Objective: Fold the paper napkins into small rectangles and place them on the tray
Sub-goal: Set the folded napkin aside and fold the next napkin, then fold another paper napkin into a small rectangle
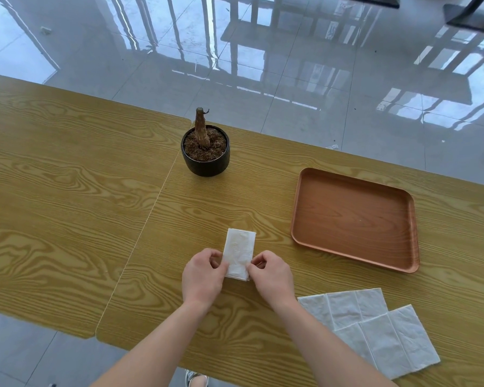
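Note:
A white paper napkin [238,251], folded into a narrow strip, lies on the wooden table in front of me. My left hand [203,276] pinches its near left corner and my right hand [271,276] pinches its near right corner. To the right and farther back sits a brown wooden tray [299,208] with nothing on it. Two unfolded white napkins [375,328] lie overlapping on the table at the near right, beside my right forearm.
A black pot [206,160] with soil and a cut brown stem stands behind the folded napkin. A seam between two tabletops [148,216] runs diagonally on my left. Glossy floor tiles lie beyond the table's far edge.

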The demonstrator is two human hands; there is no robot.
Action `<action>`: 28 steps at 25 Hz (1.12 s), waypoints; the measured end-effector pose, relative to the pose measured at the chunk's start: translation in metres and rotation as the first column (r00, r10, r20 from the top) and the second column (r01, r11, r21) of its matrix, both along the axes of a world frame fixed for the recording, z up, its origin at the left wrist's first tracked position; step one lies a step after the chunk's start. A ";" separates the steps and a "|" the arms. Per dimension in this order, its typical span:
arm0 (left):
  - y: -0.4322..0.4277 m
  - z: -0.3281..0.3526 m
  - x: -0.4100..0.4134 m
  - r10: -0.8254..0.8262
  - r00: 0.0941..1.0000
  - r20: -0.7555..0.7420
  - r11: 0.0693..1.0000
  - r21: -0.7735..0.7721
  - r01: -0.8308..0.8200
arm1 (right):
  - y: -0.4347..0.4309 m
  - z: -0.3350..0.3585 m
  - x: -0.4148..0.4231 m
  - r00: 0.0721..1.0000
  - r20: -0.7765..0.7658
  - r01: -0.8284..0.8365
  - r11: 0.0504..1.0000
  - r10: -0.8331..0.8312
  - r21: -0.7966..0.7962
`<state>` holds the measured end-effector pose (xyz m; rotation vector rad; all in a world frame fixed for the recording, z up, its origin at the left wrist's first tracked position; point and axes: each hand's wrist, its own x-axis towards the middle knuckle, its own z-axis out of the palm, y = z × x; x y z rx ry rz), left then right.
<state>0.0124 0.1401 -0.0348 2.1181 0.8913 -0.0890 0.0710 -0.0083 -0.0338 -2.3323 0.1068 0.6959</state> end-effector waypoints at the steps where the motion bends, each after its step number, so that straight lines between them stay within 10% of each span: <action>1: 0.000 -0.001 -0.001 -0.008 1.000 0.012 1.000 0.027 0.008 | 0.000 0.000 0.000 1.000 0.005 0.009 1.000 -0.009 0.004; 20: -0.046 0.012 -0.027 -0.246 0.964 0.096 0.964 0.126 0.234 | -0.083 0.027 -0.031 0.981 -0.025 0.191 0.931 -0.193 0.311; 28: -0.145 0.008 -0.040 -0.516 0.854 0.058 0.854 0.109 0.509 | -0.229 0.024 -0.074 0.924 0.140 0.343 0.934 -0.355 0.099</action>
